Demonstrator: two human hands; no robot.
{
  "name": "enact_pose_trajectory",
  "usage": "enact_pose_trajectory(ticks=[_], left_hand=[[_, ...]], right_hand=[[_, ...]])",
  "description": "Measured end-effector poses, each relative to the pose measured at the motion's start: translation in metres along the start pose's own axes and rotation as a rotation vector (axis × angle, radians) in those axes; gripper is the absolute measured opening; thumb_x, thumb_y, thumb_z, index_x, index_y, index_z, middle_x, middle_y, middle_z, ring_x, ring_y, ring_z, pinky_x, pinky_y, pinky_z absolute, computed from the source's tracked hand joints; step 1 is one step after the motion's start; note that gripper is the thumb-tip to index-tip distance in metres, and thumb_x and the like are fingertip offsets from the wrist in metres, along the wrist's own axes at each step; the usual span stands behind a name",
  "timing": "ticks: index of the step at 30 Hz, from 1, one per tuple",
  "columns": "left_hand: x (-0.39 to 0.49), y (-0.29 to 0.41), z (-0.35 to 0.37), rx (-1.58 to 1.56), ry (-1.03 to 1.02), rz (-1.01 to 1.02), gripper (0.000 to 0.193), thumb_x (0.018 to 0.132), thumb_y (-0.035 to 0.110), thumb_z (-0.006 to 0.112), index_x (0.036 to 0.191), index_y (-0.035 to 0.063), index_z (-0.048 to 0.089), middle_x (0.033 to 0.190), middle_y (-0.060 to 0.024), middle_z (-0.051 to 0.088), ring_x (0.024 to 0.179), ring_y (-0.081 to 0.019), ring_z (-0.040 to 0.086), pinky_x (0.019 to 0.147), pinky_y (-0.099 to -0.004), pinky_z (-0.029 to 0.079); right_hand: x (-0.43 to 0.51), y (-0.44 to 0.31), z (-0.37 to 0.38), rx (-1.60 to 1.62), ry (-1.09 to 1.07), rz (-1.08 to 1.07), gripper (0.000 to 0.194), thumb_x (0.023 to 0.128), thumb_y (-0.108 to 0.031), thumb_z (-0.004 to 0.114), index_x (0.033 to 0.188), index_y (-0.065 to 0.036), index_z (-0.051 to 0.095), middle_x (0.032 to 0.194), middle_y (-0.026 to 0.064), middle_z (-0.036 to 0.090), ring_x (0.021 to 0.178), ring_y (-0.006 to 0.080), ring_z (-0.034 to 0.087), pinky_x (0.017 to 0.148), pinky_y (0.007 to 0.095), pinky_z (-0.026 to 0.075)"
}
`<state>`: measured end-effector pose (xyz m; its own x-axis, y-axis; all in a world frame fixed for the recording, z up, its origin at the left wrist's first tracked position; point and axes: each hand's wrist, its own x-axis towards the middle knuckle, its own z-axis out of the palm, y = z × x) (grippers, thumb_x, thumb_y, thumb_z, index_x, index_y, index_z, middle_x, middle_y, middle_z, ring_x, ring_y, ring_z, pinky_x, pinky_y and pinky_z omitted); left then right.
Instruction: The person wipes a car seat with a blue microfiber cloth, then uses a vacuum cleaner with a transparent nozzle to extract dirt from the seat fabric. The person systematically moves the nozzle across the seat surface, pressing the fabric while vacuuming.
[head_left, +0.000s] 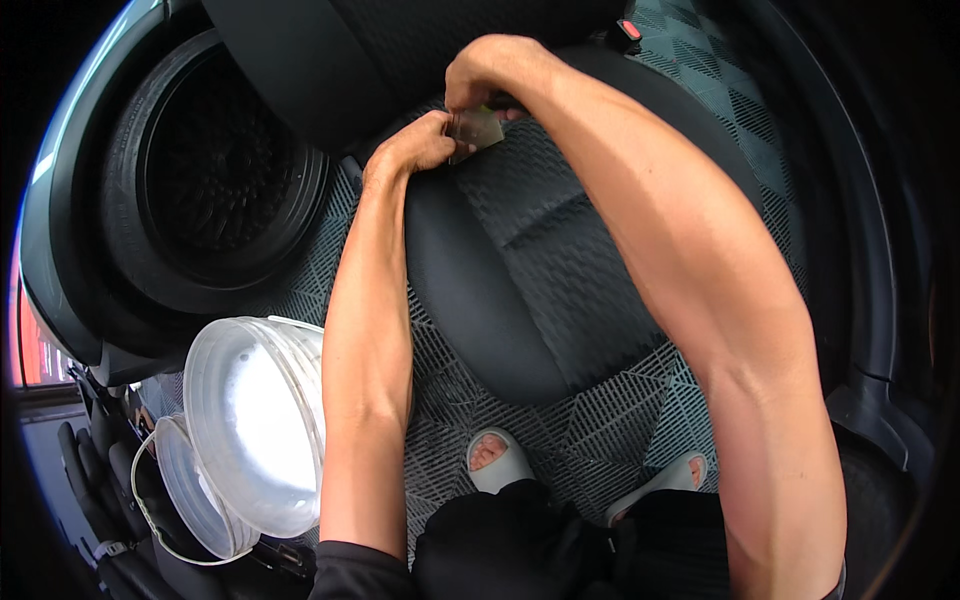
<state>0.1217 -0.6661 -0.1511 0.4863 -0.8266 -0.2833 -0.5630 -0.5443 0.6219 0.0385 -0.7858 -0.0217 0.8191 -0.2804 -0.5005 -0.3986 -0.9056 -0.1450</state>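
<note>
A thin, translucent flat plate (484, 132) lies between my hands where the seat cushion meets the backrest. My left hand (420, 142) pinches its left edge, and a fingertip shows through the plate. From above, my right hand (487, 75) curls down over its upper edge. A small yellow-green bit shows under the right palm, and most of that hand's grip is hidden. Below both hands is the black car seat cushion (570, 255), textured fabric in the middle and smooth at the side. The dark seat backrest (300, 67) rises behind it.
At my left stand a large translucent plastic bucket (251, 427) and a smaller pail (199, 487) with a wire handle. Further up is a car wheel (217, 165) under green-grey bodywork. A red seat-belt buckle (630, 30) sits beyond the cushion. Slatted floor tiles (585, 435) lie beneath my slippers.
</note>
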Motion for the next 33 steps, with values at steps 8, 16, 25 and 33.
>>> enact_pose_trajectory(ticks=[8, 16, 25, 33], left_hand=[[-0.009, 0.003, 0.008, 0.030, 0.051, 0.012, 0.033, 0.094, 0.011, 0.073, 0.126, 0.0037, 0.078, 0.112, -0.0191, 0.081, 0.109, -0.0315, 0.076, 0.099, -0.0435, 0.055], [-0.059, 0.044, 0.042, 0.147, 0.055, 0.120, 0.023, 0.091, 0.012, 0.077, 0.109, -0.0025, 0.078, 0.094, -0.0230, 0.078, 0.091, -0.0338, 0.076, 0.083, -0.0466, 0.058], [-0.141, 0.129, 0.096, 0.076, 0.149, 0.378, 0.042, 0.075, 0.007, 0.074, 0.116, 0.0007, 0.079, 0.084, -0.0265, 0.075, 0.085, -0.0436, 0.076, 0.085, -0.0515, 0.061], [-0.196, 0.160, 0.160, 0.135, 0.204, 0.522, 0.059, 0.071, 0.007, 0.081, 0.128, -0.0058, 0.074, 0.114, -0.0257, 0.078, 0.090, -0.0325, 0.080, 0.079, -0.0412, 0.065]], right_hand=[[-0.037, 0.020, 0.019, 0.055, -0.015, -0.104, 0.029, 0.096, -0.019, 0.063, 0.093, 0.006, 0.078, 0.078, 0.0167, 0.073, 0.065, 0.0249, 0.072, 0.062, 0.0426, 0.061], [-0.102, 0.051, 0.056, 0.267, 0.076, -0.030, 0.029, 0.099, -0.023, 0.065, 0.105, 0.001, 0.080, 0.085, 0.0176, 0.078, 0.070, 0.0288, 0.077, 0.066, 0.0431, 0.065], [-0.233, 0.113, 0.113, 0.314, 0.381, -0.291, 0.033, 0.105, -0.030, 0.066, 0.127, -0.006, 0.072, 0.088, 0.0216, 0.079, 0.084, 0.0426, 0.078, 0.079, 0.0492, 0.061], [-0.334, 0.125, 0.185, 0.425, 0.371, -0.160, 0.045, 0.105, -0.024, 0.073, 0.145, -0.007, 0.062, 0.090, 0.0243, 0.069, 0.058, 0.0354, 0.071, 0.053, 0.0450, 0.061]])
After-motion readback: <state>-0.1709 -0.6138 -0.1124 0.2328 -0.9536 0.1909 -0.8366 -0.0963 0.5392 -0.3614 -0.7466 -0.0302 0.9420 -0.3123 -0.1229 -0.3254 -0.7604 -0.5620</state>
